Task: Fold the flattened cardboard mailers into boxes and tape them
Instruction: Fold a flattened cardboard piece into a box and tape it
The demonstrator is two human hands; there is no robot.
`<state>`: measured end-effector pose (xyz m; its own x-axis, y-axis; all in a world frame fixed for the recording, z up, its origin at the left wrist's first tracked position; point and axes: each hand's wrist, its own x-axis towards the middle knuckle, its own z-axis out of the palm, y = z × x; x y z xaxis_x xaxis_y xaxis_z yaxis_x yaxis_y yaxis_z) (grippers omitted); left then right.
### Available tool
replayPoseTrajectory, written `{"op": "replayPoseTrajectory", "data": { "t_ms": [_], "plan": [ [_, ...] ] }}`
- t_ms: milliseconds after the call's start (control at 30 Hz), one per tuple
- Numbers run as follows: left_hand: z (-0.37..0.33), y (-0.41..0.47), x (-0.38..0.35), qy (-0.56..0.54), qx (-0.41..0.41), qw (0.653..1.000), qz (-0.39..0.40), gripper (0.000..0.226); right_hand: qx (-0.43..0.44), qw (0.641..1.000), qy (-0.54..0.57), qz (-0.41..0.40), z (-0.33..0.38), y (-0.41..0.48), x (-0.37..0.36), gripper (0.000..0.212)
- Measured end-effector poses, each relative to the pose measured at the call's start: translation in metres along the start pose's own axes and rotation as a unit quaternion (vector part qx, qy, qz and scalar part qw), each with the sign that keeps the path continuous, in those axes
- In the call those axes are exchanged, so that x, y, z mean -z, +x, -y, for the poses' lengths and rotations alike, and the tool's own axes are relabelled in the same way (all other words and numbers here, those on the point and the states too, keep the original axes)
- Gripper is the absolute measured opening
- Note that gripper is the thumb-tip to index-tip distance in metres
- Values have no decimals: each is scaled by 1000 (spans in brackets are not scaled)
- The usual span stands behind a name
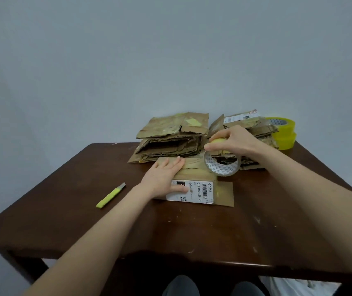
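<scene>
Two hands were in view. Left hand (166, 178): fingers lay straight and flat, pressing the box (196, 175), thumb on its label (198, 193). Right hand (235, 142): fingers curled round a tape roll (222, 166), held at the box's far edge, just right of the left fingertips. Mailers (170, 142): two stacks lay just beyond the fingertips. Knife (111, 195): lay well left of the left fingers, on the table (64, 210).
</scene>
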<state>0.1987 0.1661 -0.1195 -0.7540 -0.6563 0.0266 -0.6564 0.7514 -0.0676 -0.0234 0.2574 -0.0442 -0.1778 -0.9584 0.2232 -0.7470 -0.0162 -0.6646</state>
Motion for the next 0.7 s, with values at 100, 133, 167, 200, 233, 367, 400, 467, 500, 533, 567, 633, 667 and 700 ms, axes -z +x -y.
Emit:
{"op": "replayPoseTrajectory", "data": {
  "t_ms": [100, 133, 167, 200, 233, 367, 400, 467, 500, 533, 567, 633, 667, 700],
  "plan": [
    [0, -2, 1, -8, 0, 1000, 2, 95, -3, 1000, -12, 15, -5, -3, 4, 39],
    [1, -3, 2, -14, -2, 1000, 5, 95, -7, 999, -20, 28, -7, -4, 6, 33],
    [1, -3, 2, -19, -4, 1000, 6, 95, -12, 999, -27, 41, -10, -5, 8, 28],
    [1, -3, 2, -21, -5, 1000, 3, 95, -18, 998, -33, 51, -14, -6, 10, 25],
    [1, -3, 2, -21, -4, 1000, -1, 95, -26, 997, -41, 60, -19, -7, 10, 25],
    [-7, -3, 0, -10, 18, 1000, -14, 95, -50, 990, -94, 95, -40, -14, -7, 36],
    [-14, -3, 0, -5, 32, 999, -15, 97, -50, 991, -84, 89, -45, -16, -12, 36],
    [-31, 1, 1, 1, 51, 999, -17, 103, -46, 994, -69, 66, -48, -17, -17, 35],
    [-41, 4, 2, -4, 48, 999, -16, 104, -45, 994, -74, 60, -48, -17, -18, 34],
    [-52, 6, 2, -9, 35, 999, -15, 101, -48, 994, -80, 59, -47, -17, -19, 35],
    [-61, 9, 2, -11, 19, 1000, -16, 97, -50, 994, -83, 57, -46, -17, -19, 36],
    [-73, 11, 1, -6, -4, 1000, -23, 89, -54, 994, -85, 50, -45, -17, -21, 38],
    [-75, 12, 0, -4, -7, 1000, -29, 87, -55, 994, -86, 46, -46, -19, -22, 40],
    [-75, 13, -1, -2, -8, 999, -36, 84, -54, 994, -81, 42, -48, -20, -22, 43]
  ]
}}
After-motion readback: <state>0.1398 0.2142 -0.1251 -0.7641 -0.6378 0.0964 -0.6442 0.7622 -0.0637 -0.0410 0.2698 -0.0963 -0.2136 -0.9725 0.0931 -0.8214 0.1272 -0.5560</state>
